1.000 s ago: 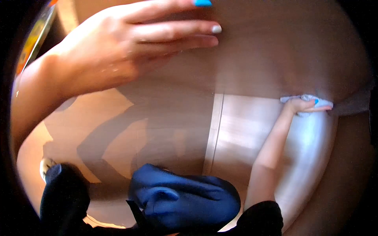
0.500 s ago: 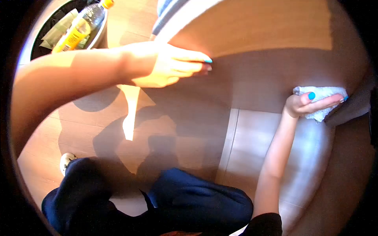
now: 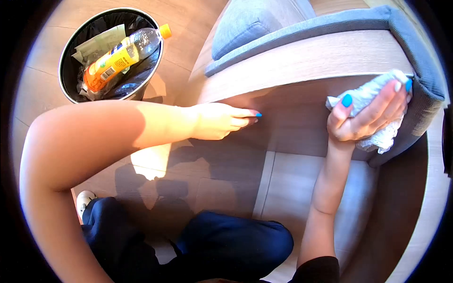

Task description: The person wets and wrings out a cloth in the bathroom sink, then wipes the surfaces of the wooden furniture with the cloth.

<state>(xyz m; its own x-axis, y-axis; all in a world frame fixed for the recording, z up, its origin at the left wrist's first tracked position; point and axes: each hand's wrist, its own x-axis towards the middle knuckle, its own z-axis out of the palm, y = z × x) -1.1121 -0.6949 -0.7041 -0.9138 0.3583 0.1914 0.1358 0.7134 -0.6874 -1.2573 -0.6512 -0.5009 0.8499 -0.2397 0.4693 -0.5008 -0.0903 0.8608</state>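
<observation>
My right hand [image 3: 365, 118] is closed round a crumpled white cloth [image 3: 377, 92]. The cloth is at the right end of the wooden panel [image 3: 297, 111], beside the blue-grey upholstered edge [image 3: 420, 106]. Whether the cloth touches the panel or the upholstery is hard to tell. My left hand [image 3: 226, 121] reaches in from the left, its fingers loosely stretched towards the panel's left part. Nothing shows in that hand, and its lower fingers are partly hidden.
A round bin [image 3: 61, 70] with a black liner stands on the wooden floor at the upper left, holding a plastic bottle [image 3: 113, 63] and papers. A grey-blue cushion [image 3: 255, 23] lies at the top. My dark-clad knee [image 3: 236, 240] is below, and a curved wooden side [image 3: 401, 226] is at the right.
My view has shifted, showing more of the bin and the upholstered furniture. My right hand has moved up along the panel with the cloth. My left hand sits lower in view, its fingers much the same.
</observation>
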